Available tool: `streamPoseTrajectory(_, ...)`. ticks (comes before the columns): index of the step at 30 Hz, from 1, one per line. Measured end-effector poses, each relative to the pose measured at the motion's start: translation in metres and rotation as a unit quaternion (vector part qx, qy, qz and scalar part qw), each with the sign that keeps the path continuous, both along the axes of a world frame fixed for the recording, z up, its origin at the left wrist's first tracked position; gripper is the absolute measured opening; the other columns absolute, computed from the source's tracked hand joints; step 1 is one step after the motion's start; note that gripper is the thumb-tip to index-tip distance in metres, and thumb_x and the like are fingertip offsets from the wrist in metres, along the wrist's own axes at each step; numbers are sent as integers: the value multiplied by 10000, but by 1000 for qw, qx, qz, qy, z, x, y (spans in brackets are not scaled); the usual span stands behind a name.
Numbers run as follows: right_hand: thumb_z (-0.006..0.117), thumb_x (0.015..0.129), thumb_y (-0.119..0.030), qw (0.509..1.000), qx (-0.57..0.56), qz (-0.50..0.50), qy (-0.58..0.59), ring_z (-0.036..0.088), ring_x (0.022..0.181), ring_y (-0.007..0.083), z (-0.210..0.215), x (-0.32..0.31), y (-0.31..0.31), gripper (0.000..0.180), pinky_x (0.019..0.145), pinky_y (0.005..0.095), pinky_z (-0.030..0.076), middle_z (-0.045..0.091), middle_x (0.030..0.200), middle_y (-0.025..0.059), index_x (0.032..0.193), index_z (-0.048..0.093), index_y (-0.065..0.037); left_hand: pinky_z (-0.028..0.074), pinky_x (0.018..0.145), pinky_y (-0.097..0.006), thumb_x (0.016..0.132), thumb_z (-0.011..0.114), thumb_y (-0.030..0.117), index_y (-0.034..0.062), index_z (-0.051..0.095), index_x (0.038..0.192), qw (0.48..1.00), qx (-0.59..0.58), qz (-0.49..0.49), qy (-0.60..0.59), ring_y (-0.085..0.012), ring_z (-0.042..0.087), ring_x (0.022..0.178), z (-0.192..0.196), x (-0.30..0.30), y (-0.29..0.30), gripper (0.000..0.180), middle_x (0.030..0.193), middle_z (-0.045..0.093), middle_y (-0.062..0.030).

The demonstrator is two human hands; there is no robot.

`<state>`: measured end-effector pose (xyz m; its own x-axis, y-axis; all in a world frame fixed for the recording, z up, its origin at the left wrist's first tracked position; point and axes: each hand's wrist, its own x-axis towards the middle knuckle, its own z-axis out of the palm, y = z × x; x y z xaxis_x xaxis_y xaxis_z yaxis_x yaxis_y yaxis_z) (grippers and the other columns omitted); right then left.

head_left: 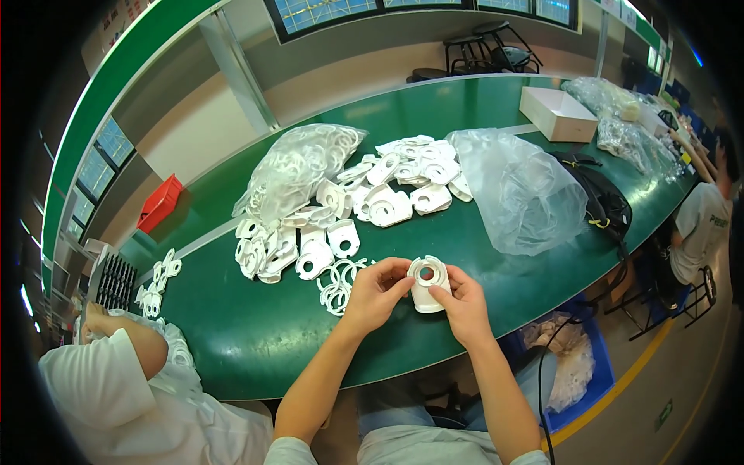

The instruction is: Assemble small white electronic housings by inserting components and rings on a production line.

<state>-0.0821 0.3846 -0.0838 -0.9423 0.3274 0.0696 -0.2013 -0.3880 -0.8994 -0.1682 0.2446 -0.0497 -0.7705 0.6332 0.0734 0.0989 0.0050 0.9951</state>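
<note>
Between my two hands, just above the near edge of the green table, is a white plastic housing [425, 300] with a round ring-shaped opening at its top. My left hand [377, 291] grips its left side, thumb and fingers closed at the rim. My right hand [463, 304] holds the right side, with the thumb pressed on the front. Left of my left hand lies a small heap of thin white rings [335, 297]. Beyond it spreads a pile of white plastic parts [383, 205] with round holes, like the one I hold.
A clear bag of white rings [304, 163] and another clear plastic bag [527, 194] flank the pile. Farther right are a black bag [608, 194] and a white box [555, 116]. A red bin [160, 203] stands far left. Co-workers sit at both sides; a blue crate [601, 364] is below right.
</note>
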Motion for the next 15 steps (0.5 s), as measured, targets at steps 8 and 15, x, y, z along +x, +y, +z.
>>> streamPoseTrajectory(8,552,867,-14,999,29,16,-7,579,901,102,-4,-1,-1,264,813,233,457,612,1024,48,1129,545,26,466,622,-208,845,582,1,-36,581,1002,999,0,31,28,-87,574,731,-5,6,1,162,858,631,-63)
streamPoseTrajectory(15,473,942,-156,1000,15,5,18,599,801,106,8,1,-4,243,705,229,478,621,933,53,1093,557,16,479,636,-223,825,594,-4,-39,590,1003,999,17,22,26,-98,594,743,-5,7,2,182,871,641,-72)
